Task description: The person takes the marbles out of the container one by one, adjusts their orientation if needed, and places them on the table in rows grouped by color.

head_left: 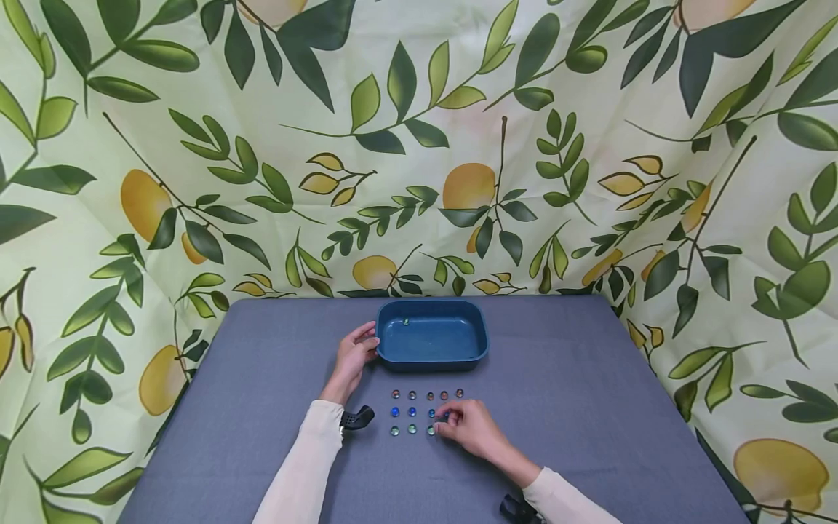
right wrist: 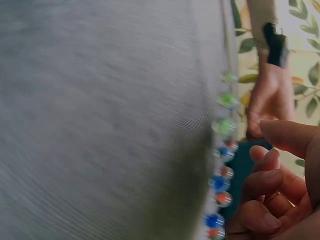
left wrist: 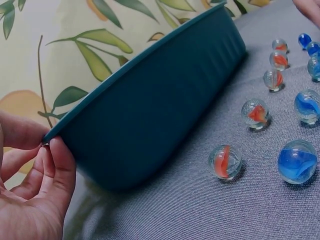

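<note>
Left hand [head_left: 353, 356] pinching the rim of the teal tray [head_left: 432, 342], thumb above and fingers below; tray at the far middle of the grey bench [head_left: 589, 407], one marble [head_left: 406, 321] inside. Right hand [head_left: 468, 428] curled at the right end of the marble rows [head_left: 419, 413], fingertips closing on a blue marble [head_left: 442, 415]; firmness of grip unclear

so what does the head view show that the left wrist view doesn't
Only the head view shows the right hand curled over the marbles, the tray's inside with one small marble, and the whole grey table.

Only the left wrist view shows the orange and blue swirls inside the marbles, and the tray's ribbed outer wall.

Both show the left hand holding the rim of the blue tray.
</note>
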Motion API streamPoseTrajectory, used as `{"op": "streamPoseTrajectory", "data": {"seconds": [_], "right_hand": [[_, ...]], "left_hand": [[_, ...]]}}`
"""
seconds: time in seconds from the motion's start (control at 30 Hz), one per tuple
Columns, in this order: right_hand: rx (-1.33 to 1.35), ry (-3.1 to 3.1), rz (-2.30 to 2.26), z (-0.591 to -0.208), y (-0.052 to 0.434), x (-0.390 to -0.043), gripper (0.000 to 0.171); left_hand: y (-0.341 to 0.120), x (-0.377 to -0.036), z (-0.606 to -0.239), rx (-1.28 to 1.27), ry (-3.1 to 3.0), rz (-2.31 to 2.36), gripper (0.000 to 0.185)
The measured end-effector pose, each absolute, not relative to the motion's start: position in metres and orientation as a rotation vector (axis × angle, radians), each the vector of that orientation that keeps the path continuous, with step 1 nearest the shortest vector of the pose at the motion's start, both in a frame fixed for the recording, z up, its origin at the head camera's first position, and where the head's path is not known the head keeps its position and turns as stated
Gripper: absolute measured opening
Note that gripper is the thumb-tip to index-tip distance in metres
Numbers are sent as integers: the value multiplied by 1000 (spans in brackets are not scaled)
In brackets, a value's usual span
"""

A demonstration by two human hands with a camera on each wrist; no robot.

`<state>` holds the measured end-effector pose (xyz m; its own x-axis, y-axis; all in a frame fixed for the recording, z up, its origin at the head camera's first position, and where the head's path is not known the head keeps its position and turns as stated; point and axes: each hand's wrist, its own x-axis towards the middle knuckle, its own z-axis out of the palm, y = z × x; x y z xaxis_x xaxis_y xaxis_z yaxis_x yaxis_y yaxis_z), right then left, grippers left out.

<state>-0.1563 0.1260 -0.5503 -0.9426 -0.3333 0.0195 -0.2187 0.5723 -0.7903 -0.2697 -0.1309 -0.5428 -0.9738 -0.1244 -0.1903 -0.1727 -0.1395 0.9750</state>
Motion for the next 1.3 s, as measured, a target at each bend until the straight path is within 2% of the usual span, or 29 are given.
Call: {"op": "streamPoseTrajectory", "data": {"seconds": [0.33,0.57,0.73,1.03,1.3], "right_hand": [[-459,2788,-1400,-500,133,-177,9],[-511,2832,-1478,-468,135,-200,18],[-538,2861,-1543,-453,129,-220,18],[-500,2826,-1658,-447,112,-255,20],[-450,2797,-1659,-459,101,-281,30]], "left_hand": [[-131,-271,-543,-355,2043,2318,46],[-130,-269,-544,-342,2046,2330,46],[-130,-269,-543,-347,2065,2315,45],[-130,-266,-539,-323,2065,2304,45],[-130,-268,-542,-346,2083,2288,43]]}}
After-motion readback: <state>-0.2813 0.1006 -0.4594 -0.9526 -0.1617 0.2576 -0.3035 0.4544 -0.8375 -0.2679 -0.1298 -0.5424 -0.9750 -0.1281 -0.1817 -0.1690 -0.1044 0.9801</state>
